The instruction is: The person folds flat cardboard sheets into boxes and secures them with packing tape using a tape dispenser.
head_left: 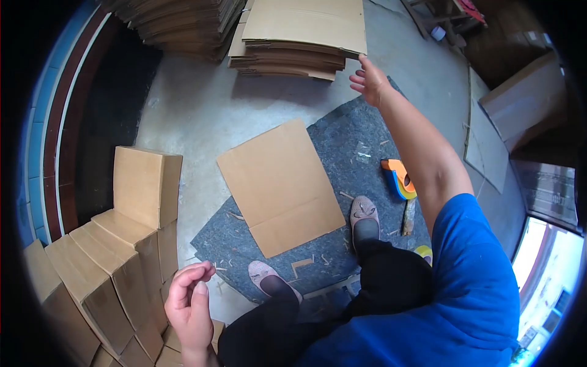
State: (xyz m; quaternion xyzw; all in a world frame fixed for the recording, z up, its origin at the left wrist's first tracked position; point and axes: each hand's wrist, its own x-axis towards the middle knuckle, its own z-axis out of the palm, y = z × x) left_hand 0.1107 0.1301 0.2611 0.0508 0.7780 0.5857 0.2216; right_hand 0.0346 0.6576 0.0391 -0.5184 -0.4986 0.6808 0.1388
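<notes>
My right hand (371, 81) is stretched forward with its fingers apart, the fingertips right at the near right corner of the top sheet in a stack of flat cardboard (304, 23). My left hand (191, 303) hovers at the lower left, loosely curled with nothing in it, close to the folded cardboard boxes. Between the stack and my feet, a flat cardboard piece (281, 186) lies tilted on a dark grey mat (354, 131), a crease running across its near part.
Closed cardboard boxes (137, 186) are piled at the left. An orange and blue tape dispenser (398, 179) lies on the mat by my right foot, near a tape-wrapped stick (408, 217). Another cardboard stack (183, 27) stands at the back left. Cardboard scraps (301, 264) litter the mat.
</notes>
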